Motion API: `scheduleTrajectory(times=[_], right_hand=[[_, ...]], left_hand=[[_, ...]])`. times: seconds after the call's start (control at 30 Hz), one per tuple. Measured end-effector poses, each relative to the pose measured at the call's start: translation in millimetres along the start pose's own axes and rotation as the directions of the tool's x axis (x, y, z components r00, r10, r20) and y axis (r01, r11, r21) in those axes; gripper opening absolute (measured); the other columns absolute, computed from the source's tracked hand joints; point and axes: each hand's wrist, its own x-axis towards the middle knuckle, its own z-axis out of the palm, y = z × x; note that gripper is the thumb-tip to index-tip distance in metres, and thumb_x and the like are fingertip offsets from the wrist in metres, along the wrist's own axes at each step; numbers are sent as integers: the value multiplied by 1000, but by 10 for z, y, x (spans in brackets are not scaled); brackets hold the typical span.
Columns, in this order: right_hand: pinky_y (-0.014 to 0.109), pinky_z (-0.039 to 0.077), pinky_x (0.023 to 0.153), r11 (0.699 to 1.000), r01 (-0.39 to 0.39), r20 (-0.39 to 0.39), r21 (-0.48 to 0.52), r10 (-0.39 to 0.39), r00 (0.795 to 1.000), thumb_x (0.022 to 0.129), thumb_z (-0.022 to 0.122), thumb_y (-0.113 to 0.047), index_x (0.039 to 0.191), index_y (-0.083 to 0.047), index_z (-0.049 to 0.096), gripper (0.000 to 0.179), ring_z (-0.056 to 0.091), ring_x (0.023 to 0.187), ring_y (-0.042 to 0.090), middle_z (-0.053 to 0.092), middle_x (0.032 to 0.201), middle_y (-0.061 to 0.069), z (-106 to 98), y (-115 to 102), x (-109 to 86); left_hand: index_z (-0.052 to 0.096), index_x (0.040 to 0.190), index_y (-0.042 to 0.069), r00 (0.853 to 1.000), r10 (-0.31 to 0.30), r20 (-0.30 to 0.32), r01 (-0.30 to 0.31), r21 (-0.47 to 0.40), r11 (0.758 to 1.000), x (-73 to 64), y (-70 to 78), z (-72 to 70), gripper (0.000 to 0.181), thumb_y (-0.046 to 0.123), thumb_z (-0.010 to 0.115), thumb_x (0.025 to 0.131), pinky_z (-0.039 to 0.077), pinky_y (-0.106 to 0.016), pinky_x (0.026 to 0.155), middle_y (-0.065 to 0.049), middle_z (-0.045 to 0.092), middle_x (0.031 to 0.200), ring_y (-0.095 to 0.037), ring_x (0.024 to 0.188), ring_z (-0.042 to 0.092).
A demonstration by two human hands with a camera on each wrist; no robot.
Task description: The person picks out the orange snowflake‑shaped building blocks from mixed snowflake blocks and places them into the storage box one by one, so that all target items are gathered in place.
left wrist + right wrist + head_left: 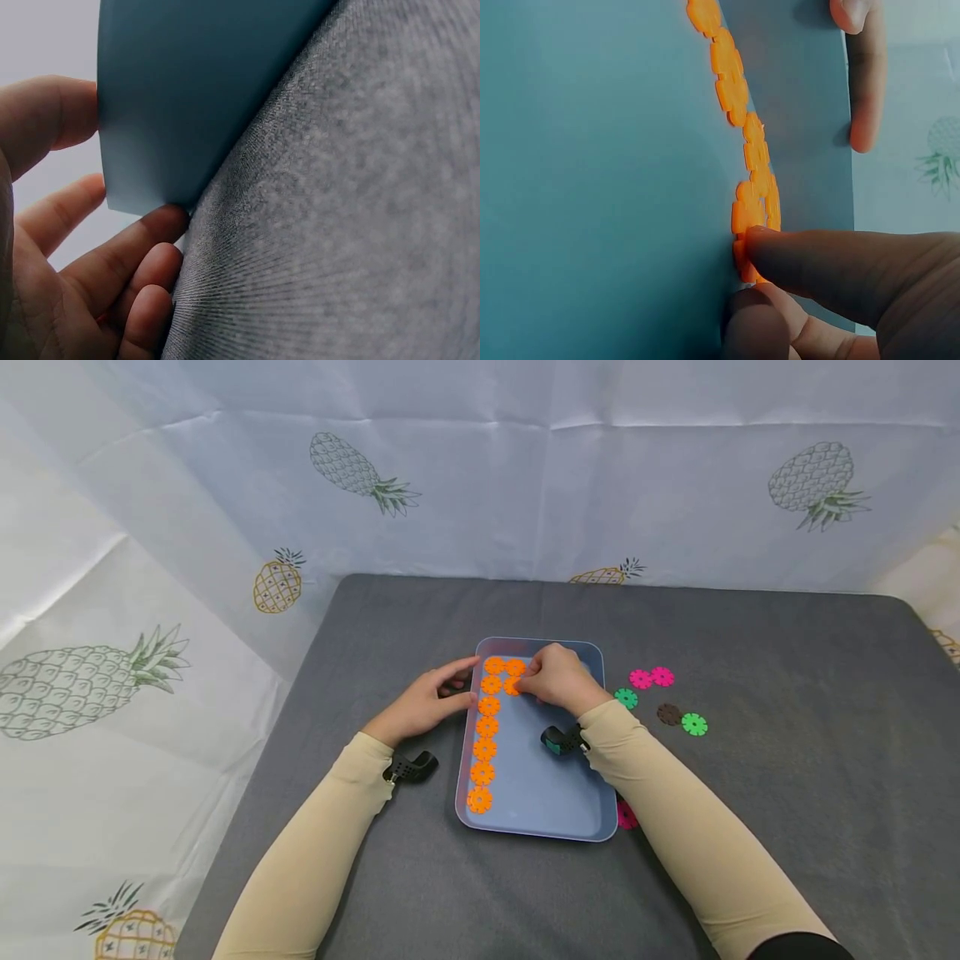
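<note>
A blue tray stands on the grey cloth. Orange notched plastic discs run in a column along its left wall and bend right at the far end. My right hand reaches in over the far side, pinching an orange disc in this short second column. The right wrist view has the thumb on that disc, a finger just below. My left hand is at the tray's left side, fingers loosely extended; in the left wrist view its fingertips touch the tray wall.
Right of the tray lie pink discs, two green discs and a brown disc. Another pink disc shows partly beneath the right forearm. Behind the table hangs a pineapple-print cloth.
</note>
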Motion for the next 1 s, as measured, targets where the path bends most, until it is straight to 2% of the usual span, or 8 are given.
scheduleTrajectory(times=[0.43,0.73,0.83,1.0], right_hand=[[28,44,53,1000,10,-7,1,-10,1000,94,77,-26,72,-8,70,30,59,55,17,59,56,0,-2,43,23],[28,37,50,999,-46,28,2,46,999,99,70,-35,63,-12,63,44,53,51,17,59,56,1,-40,27,-23],[29,34,50,999,-50,35,-1,50,998,100,69,-37,59,-13,59,49,48,48,16,56,54,1,-77,29,-72],[29,30,49,999,-10,49,-34,12,999,100,67,-39,54,-16,53,54,37,43,13,51,52,-1,-145,68,-120]], left_hand=[[44,162,17,1000,-15,-6,15,16,1000,4,11,11,64,26,67,103,43,-50,110,-16,51,156,-34,134,53],[44,162,18,1000,-18,-9,18,22,1000,17,-17,42,64,28,67,103,44,-50,110,-16,50,156,-33,134,53],[44,162,18,1000,-14,-10,15,22,1000,16,-7,44,64,29,67,103,44,-51,110,-16,50,157,-34,134,53],[44,162,18,1000,-20,-12,21,10,1000,2,3,41,64,26,67,103,44,-51,110,-15,50,157,-34,134,52]])
